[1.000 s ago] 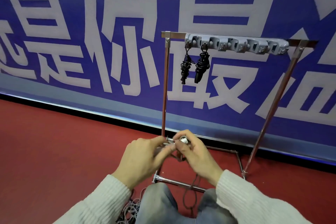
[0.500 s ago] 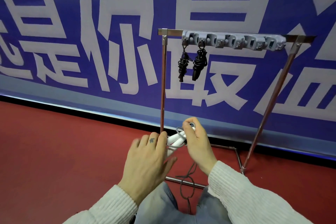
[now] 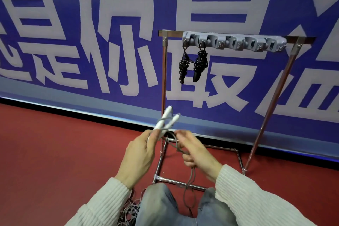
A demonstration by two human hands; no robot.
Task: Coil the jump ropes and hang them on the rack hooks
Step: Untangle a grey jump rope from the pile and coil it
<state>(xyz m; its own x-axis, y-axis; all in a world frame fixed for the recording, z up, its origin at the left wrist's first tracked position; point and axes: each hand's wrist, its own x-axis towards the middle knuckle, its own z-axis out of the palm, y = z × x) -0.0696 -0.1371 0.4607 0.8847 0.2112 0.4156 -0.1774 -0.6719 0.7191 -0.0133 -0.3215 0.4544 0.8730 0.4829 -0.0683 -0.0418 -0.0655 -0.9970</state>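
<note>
Nearest the camera, knees in grey jeans are being framed by two white ribbed sleeves. A tangle of grey rope is lying on the red floor beside the left knee.

The left hand is being held back-up, with two white handles being pinched between its fingertips; the handles are pointing up and away, with grey cord looped round them. The right hand is being kept just beside the left, its lower fingers curled round the cord, which is running from the handles through the fist and hanging down between the knees. Both hands are blurred, so the finer lie of the fingers cannot be told.

Beyond the hands, a chrome rack is standing on the floor, its base bar lying just past the knees. A grey hook strip is being carried on the top rail. Two coiled black ropes are hanging side by side from the leftmost hooks.

Farthest back, a blue banner with large white characters is filling the wall.
</note>
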